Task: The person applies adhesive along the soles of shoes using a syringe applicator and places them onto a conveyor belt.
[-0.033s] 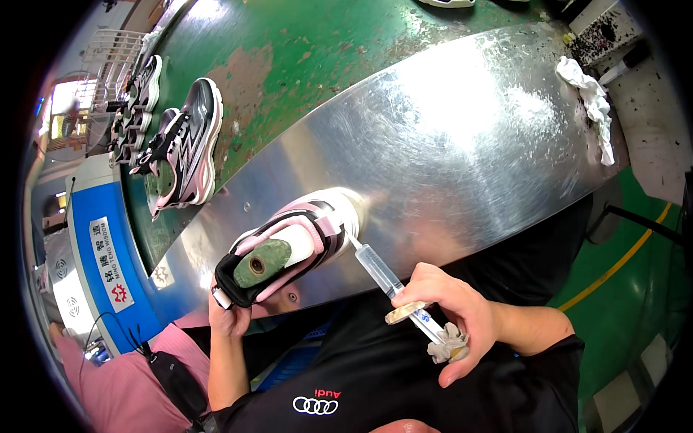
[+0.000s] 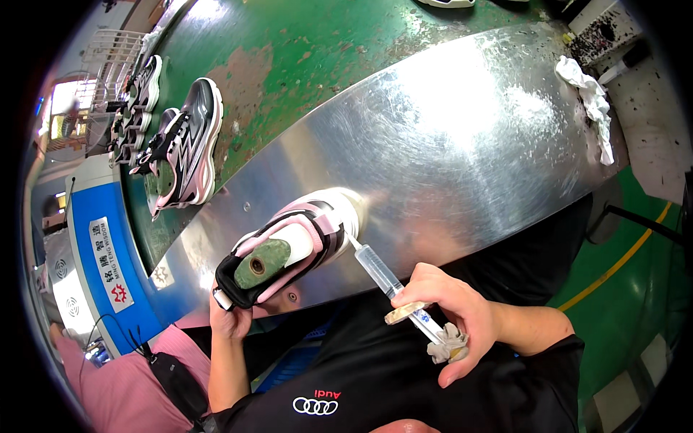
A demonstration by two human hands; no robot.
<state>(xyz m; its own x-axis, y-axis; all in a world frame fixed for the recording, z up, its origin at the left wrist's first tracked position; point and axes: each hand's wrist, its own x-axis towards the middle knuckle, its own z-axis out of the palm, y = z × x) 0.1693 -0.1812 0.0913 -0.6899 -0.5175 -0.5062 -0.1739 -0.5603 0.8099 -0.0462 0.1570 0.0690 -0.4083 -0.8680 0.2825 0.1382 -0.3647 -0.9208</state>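
My left hand [image 2: 229,319] grips the heel end of a pink, black and white sneaker [image 2: 323,249], its fingers partly hidden under the heel. A green shoe last [image 2: 266,261] with a round hole sits inside the shoe's opening. The sneaker's toe points away to the right over the metal plate. In my right hand [image 2: 462,307] is a clear plastic syringe [image 2: 378,270], with wrapping around its flange and plunger end. Its thin nozzle reaches the side of the sneaker, near where the upper meets the white sole.
A shiny metal plate [image 2: 404,144] stretches across the bench, beside a worn green surface [image 2: 325,43]. More sneakers [image 2: 191,144] stand at the left. A crumpled white cloth [image 2: 588,97] lies at the far right. A person in pink [image 2: 180,353] is close on my left.
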